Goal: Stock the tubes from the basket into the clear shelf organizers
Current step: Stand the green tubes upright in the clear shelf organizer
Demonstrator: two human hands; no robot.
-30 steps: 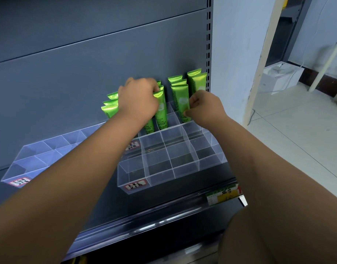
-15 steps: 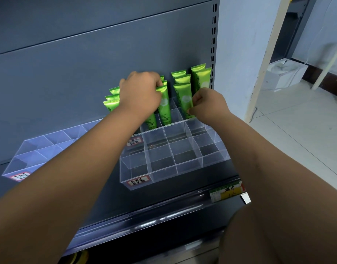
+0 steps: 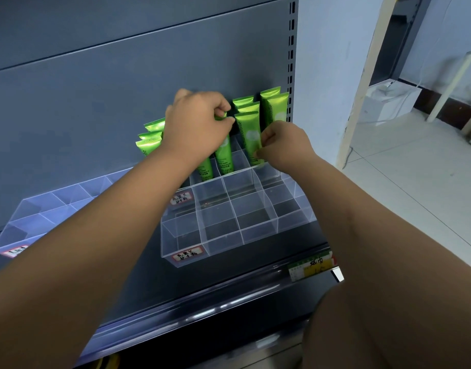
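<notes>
Several green tubes stand upright in the back rows of a clear shelf organizer on the grey shelf. My left hand pinches the top of one green tube in the middle columns. My right hand pinches the side of another green tube just to its right. More tubes stand against the back panel at the right, and others show left of my left wrist. The organizer's front compartments hold nothing. The basket is out of view.
A second clear organizer sits to the left, partly hidden by my left forearm. The shelf's front rail carries a yellow price label. A white wall edge and tiled floor with a white box lie to the right.
Both hands stay on the tubes with only small shifts; my left hand's fingers now pinch the tube top more tightly. The view has tilted slightly.
</notes>
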